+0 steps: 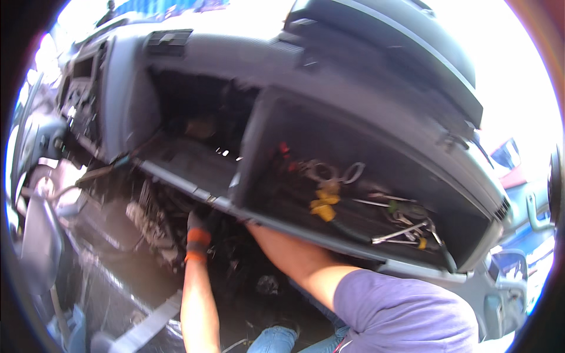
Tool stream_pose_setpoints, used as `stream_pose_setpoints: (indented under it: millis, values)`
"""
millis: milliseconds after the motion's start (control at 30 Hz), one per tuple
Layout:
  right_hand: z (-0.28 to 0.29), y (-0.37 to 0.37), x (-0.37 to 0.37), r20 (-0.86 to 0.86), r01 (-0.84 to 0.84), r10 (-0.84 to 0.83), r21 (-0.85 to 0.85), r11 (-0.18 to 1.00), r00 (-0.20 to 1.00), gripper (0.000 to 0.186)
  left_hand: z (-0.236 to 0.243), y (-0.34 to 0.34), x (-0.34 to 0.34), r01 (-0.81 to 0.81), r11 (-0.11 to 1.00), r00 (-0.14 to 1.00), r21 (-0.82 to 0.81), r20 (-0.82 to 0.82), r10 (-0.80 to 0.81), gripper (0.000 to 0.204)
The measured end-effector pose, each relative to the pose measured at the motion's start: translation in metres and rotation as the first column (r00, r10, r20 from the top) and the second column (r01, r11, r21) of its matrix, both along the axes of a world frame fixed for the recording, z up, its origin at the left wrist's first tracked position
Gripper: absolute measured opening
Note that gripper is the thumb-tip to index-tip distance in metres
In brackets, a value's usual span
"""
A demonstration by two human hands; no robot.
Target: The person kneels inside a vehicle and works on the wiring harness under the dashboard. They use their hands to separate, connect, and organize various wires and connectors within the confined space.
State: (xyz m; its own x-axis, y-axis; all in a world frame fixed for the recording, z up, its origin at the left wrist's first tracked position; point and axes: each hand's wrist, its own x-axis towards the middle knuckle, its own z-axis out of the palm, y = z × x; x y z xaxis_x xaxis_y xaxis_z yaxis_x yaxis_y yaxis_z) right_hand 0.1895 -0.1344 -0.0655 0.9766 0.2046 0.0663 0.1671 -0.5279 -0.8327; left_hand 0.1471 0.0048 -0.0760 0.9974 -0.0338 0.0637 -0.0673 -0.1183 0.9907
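My left hand [203, 221], in a dark glove with an orange cuff, reaches up under the lower edge of the vehicle dashboard [235, 50]. Its fingers are lost in shadow there, so I cannot see what they touch. My right arm [294, 250] passes beneath the same edge a little to the right, and its hand is hidden behind the panel. Left of the gloved hand hangs a dusty bundle of wiring or hoses [154, 226]. Directly above both arms runs the pale front rail [188, 189] of an open dashboard compartment.
Metal hand tools [403, 235], a yellow item [323, 206] and small red pieces [285, 150] lie in the right-hand compartment [347, 138]. A grey lid [382, 44] stands raised above it. At left are the centre console [82, 97] and a dark seat-like part [42, 247].
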Motion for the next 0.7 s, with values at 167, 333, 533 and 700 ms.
stream_pose_setpoints:
  millis: [167, 333, 533, 700]
  values:
    - [0.004, -0.019, -0.002, -0.033, -0.030, 0.031, 0.029, 0.999, 0.999, 0.031, -0.009, -0.020, 0.009, -0.225, 0.942, 0.974, 0.247, 0.033, 0.224, 0.055]
    - [0.007, -0.025, 0.001, -0.095, -0.087, 0.096, 0.102, 0.991, 0.991, 0.031, -0.027, -0.051, 0.019, -0.308, 0.905, 0.947, -0.293, -0.184, 0.262, 0.068]
    - [0.014, -0.048, 0.001, -0.145, -0.111, 0.143, 0.203, 0.973, 0.979, 0.031, 0.052, -0.048, -0.008, -0.306, 0.734, 0.950, -0.607, -0.240, 0.199, 0.050]
    - [0.000, -0.039, 0.007, -0.151, -0.117, 0.157, 0.244, 0.963, 0.976, 0.031, 0.084, -0.004, -0.023, -0.202, 0.690, 0.942, -0.695, -0.331, -0.058, 0.051]
